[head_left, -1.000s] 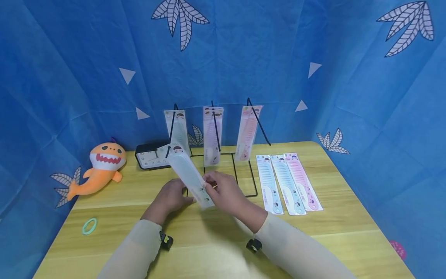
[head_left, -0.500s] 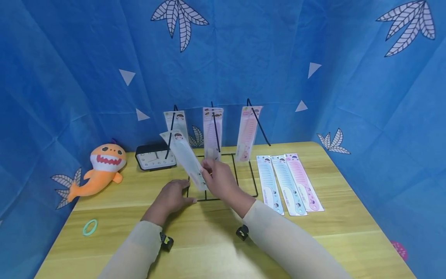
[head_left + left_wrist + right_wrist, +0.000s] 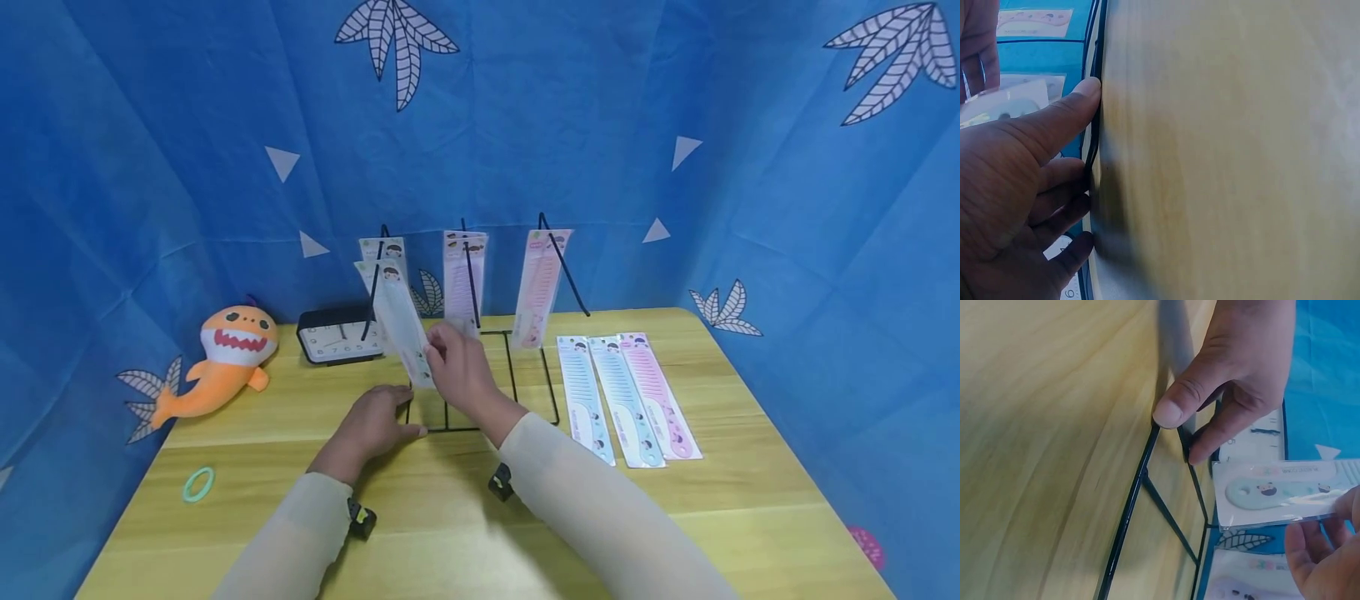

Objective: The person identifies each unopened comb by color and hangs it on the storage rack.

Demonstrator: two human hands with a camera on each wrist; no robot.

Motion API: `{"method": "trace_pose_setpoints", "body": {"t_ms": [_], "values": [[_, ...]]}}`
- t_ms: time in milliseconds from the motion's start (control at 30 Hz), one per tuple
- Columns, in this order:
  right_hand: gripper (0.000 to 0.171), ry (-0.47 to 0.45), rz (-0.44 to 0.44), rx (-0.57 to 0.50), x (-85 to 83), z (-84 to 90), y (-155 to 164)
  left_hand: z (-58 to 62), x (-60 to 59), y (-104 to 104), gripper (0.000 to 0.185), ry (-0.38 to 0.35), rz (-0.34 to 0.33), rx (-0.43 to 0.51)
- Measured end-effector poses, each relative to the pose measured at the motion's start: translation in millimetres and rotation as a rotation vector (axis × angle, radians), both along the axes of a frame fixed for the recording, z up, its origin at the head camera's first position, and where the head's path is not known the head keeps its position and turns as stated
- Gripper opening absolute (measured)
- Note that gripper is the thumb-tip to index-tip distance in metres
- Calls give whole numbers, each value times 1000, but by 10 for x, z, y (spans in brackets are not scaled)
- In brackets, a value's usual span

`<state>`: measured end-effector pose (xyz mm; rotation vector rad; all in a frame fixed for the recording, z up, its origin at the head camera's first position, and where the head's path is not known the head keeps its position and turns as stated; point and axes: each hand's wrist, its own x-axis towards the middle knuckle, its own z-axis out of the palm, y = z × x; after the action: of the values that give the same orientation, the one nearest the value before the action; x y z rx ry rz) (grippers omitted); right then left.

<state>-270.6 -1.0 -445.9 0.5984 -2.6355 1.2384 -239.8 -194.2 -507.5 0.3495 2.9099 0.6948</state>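
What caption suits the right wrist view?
Right hand pinches pale blue packaged comb; left hand touches black wire rack.

Blue leaf-print cloth (image 3: 562,108) is hanging around a wood-grain tabletop (image 3: 435,542), where a plush shark (image 3: 225,358) and clock (image 3: 337,337) are sitting, suggesting a small staged booth.

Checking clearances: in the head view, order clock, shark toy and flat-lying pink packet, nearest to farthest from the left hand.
From the left hand:
1. Clock, beyond, slightly left.
2. Shark toy, further left.
3. Pink packet, at table's right.
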Motion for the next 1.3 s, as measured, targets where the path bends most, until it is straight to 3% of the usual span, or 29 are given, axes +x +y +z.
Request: {"method": "trace_pose_setpoints", "body": {"t_ms": [533,933,1133,1300], "values": [[15,-93,-62,-48,-181,5,-184,7,-14,18,77,-6,-6,7],[12,-127,-79,-35,-200,-45,-209,26,-12,16,77,-10,0,13],[18,-133,-43,-38,-179,-101,-176,24,-10,7,76,0,9,6],[21,-124,47,14,-27,-147,-31,17,3,-1,75,-6,9,10]]}}
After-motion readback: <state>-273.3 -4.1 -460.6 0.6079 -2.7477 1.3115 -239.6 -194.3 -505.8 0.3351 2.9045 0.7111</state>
